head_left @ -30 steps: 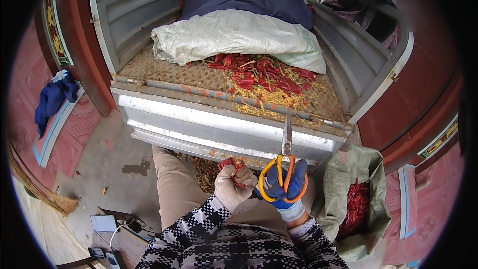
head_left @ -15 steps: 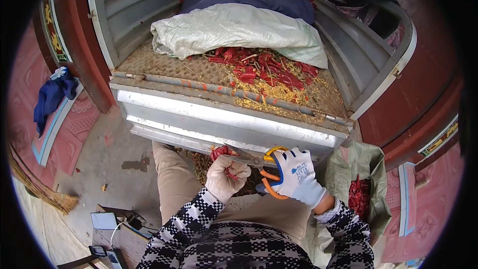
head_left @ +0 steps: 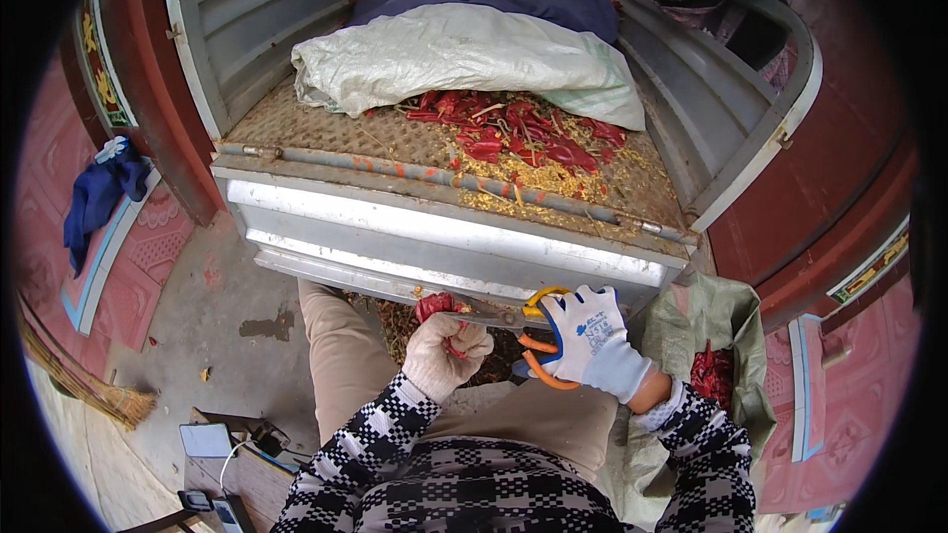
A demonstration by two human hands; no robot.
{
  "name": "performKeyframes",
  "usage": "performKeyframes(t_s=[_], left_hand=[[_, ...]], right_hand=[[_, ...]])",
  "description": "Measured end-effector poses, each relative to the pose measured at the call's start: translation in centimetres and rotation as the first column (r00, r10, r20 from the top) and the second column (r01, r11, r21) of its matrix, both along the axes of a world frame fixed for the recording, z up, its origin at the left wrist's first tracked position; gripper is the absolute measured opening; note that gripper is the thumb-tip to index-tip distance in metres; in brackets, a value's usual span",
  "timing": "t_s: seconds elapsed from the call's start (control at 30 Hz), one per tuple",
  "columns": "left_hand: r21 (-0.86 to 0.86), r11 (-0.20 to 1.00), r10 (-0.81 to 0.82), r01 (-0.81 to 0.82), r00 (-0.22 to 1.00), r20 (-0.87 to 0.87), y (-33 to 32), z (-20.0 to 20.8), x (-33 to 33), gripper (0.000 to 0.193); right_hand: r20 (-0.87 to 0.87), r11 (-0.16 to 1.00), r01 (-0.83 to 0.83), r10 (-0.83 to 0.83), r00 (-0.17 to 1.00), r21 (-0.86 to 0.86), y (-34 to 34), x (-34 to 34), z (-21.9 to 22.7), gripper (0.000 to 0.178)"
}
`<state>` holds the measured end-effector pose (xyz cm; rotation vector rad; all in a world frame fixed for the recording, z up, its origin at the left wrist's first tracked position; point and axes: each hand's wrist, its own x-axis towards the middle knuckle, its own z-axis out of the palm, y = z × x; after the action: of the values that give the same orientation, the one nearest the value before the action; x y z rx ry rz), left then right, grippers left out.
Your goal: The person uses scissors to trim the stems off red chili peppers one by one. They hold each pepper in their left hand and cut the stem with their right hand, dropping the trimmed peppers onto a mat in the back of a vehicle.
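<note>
Head | red chillies (head_left: 434, 307): bunched, glossy | left fingers (head_left: 478, 339) pinching them | right fingers (head_left: 595, 302) gripping scissors (head_left: 508, 318)

Got the gloved left hand (head_left: 446, 347) a touch left of center in the lower half of the frame, curled into a snug pinching grip. Got the gloved right hand (head_left: 588, 341) just beside it, right of center, with its back turned up toward the camera and knuckles bent. Can spot a strip of bare skin at the right wrist (head_left: 652, 393). Got the left forearm (head_left: 380, 439) slanting up and right from the lower edge, the right forearm (head_left: 706, 444) slanting up and left.
</note>
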<state>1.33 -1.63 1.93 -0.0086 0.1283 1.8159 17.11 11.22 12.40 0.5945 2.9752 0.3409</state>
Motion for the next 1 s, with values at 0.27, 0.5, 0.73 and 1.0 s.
performKeyframes(t_s=[0.27, 0.5, 0.73, 1.0], left_hand=[[-0.003, 1.000, -0.026, 0.026, 1.000, 0.001, -0.2, -0.4, 0.1, 0.018], [-0.002, 0.999, -0.046, 0.046, 0.998, 0.046, 0.0, -0.3, 0.3, 0.003], [0.034, 0.999, -0.012, 0.015, 0.995, -0.095, -0.2, 0.8, 0.6, 0.026], [-0.120, 0.990, -0.107, 0.074, 0.948, -0.298, 0.5, 0.1, 0.5, 0.029]], right_hand=[[0.026, 0.993, -0.030, 0.033, 0.999, -0.118, 0.5, 0.7, -1.4, 0.069], [-0.177, 0.901, -0.003, -0.081, 0.981, -0.434, 0.9, 2.2, -0.5, 0.044], [-0.295, 0.841, 0.497, -0.540, 0.788, -0.213, 9.0, 3.8, 3.7, 0.043], [-0.208, 0.655, 0.756, -0.743, 0.637, -0.024, 20.2, 2.0, 4.5, 0.050]])
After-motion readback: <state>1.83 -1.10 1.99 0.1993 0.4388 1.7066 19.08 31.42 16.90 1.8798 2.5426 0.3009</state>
